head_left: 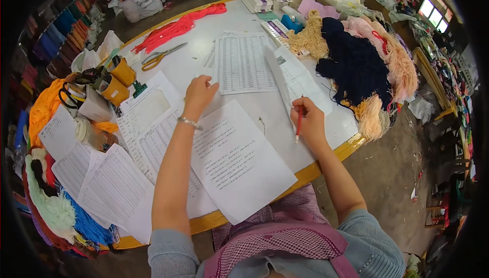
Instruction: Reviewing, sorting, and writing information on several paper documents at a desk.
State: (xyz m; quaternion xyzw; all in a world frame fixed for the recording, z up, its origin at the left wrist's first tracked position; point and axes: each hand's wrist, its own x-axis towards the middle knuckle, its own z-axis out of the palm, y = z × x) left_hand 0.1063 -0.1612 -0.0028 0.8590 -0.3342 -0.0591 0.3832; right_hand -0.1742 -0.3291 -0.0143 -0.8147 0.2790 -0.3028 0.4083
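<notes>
Right hand (309,122), at 3 o'clock from the middle of the view, has its fingers clamped on a red pen (298,130), whose lower end points to 6 o'clock. Left hand (199,93), at 10 o'clock, has the fingers loosely curled; I cannot tell if they touch the chart (244,64), which lies at 12 o'clock, just beside them. One printed page (237,158) lies flat at 6 o'clock. On the table (336,125), navy yarn (351,61) is at 2 o'clock and scissors (162,54) are at 10 o'clock.
</notes>
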